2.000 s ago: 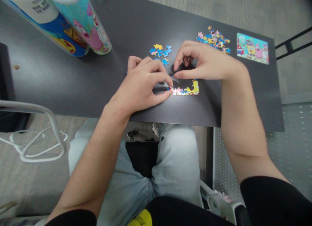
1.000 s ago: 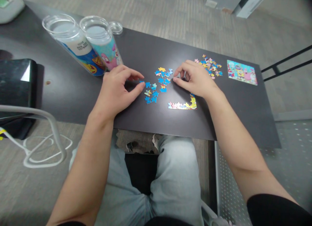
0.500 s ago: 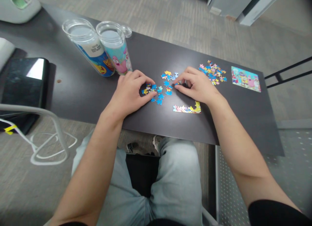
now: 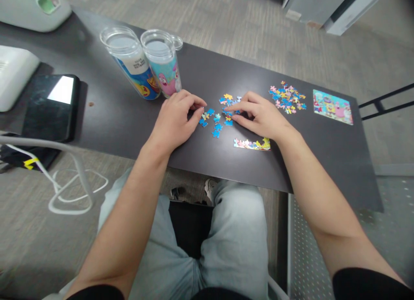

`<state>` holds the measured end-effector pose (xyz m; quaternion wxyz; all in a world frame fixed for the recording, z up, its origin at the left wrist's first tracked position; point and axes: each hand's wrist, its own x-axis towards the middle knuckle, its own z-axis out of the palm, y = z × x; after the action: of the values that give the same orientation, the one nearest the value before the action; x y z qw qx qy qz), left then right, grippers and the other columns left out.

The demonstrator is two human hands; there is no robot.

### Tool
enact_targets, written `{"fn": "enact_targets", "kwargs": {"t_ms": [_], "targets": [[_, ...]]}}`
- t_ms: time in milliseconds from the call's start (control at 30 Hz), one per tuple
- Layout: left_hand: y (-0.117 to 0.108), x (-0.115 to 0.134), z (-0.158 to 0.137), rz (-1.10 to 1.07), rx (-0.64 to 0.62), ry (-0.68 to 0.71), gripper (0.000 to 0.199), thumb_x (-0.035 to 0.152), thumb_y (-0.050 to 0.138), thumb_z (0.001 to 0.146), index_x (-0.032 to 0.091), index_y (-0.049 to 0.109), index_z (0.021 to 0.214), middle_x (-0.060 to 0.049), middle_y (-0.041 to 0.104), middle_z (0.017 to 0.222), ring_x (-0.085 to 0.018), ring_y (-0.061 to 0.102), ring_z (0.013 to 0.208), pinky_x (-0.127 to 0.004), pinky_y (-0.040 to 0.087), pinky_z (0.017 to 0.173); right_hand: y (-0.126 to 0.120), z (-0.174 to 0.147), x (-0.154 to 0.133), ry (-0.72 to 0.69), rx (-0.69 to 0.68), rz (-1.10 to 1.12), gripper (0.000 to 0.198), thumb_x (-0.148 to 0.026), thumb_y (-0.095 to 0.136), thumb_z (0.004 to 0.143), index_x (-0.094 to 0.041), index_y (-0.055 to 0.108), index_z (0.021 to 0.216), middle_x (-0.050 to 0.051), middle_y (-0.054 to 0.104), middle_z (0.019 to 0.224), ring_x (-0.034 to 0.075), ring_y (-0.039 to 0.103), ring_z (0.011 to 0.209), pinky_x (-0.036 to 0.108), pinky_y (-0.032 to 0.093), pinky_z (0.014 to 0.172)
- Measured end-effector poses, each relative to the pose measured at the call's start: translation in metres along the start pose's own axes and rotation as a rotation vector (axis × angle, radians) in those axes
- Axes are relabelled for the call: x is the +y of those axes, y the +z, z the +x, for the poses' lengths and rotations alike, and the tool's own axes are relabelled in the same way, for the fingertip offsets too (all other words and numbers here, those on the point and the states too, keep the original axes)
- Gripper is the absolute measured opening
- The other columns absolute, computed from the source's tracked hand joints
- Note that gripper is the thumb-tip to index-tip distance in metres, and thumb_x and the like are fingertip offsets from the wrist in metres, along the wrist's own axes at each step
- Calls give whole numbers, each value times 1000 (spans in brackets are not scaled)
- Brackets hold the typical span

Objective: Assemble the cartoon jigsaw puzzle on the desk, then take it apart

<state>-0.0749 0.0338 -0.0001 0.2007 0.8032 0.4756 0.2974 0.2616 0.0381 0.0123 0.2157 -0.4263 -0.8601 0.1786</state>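
Note:
Loose blue and yellow jigsaw puzzle pieces [image 4: 217, 127] lie between my two hands on the dark table. My left hand [image 4: 176, 118] is at their left side, thumb and index fingertip drawn together on what looks like a puzzle piece, mostly hidden. My right hand [image 4: 258, 114] hovers low over the pieces on the right. Its index finger reaches out over them, with the thumb apart and lower. A joined puzzle strip [image 4: 251, 144], pink, white and yellow, lies just below the right hand, nearer the table's front edge.
A heap of puzzle pieces [image 4: 287, 97] and a picture card [image 4: 333, 107] lie to the right. Two clear printed canisters [image 4: 139, 73] [image 4: 164, 69] stand beyond my left hand, with a clear lid [image 4: 177, 42] behind. A black device [image 4: 51, 108] rests on the left.
My left thumb and index finger have come together from a wider spread. The right index finger has stretched slightly left over the pieces. The whole view has shifted slightly.

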Motion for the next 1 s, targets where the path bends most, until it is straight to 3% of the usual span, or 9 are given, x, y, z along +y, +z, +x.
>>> {"fn": "enact_targets", "kwargs": {"t_ms": [200, 333, 633, 833, 900, 1000], "targets": [[2, -6, 0, -3, 23, 19, 24, 45, 80, 109, 29, 85, 127, -10, 87, 130, -33, 79, 121, -55, 63, 117, 2, -2, 17, -56, 38, -12, 32, -49, 73, 125, -35, 99, 138, 9, 74, 119, 29, 67, 90, 50, 62, 93], [2, -9, 0, -7, -8, 22, 29, 49, 89, 106, 29, 87, 126, -9, 89, 130, -34, 79, 120, -57, 61, 118, 0, -3, 23, -10, 82, -68, 33, -53, 74, 124, -35, 96, 141, 10, 76, 118, 30, 67, 88, 52, 64, 92], [2, -8, -1, -126, 42, 32, 20, 42, 78, 114, 27, 90, 120, -8, 86, 123, -29, 79, 113, -50, 65, 111, 7, -3, 28, 23, 140, -117, 47, -46, 73, 123, -34, 90, 165, 14, 76, 126, 39, 78, 109, 62, 69, 107], [3, -7, -2, -164, 127, -5, 14, 35, 78, 112, 25, 88, 116, -7, 86, 118, -25, 77, 101, -45, 64, 98, 9, -4, 37, 34, 143, -113, 40, -50, 73, 126, -38, 93, 159, 13, 74, 128, 39, 77, 114, 63, 70, 113], [3, -7, -3, -181, 140, -13, 14, 37, 84, 109, 26, 88, 115, -6, 85, 114, -25, 76, 99, -45, 64, 96, 7, -5, 38, 56, 157, -100, 41, -51, 73, 125, -37, 93, 159, 14, 74, 129, 38, 77, 111, 62, 71, 110], [2, -10, -5, -219, 101, -16, 30, 47, 100, 99, 27, 89, 119, -5, 86, 113, -25, 75, 96, -46, 63, 95, 4, -7, 38, 95, 179, -90, 44, -53, 75, 124, -35, 91, 160, 14, 76, 132, 35, 77, 105, 59, 72, 108]]}}
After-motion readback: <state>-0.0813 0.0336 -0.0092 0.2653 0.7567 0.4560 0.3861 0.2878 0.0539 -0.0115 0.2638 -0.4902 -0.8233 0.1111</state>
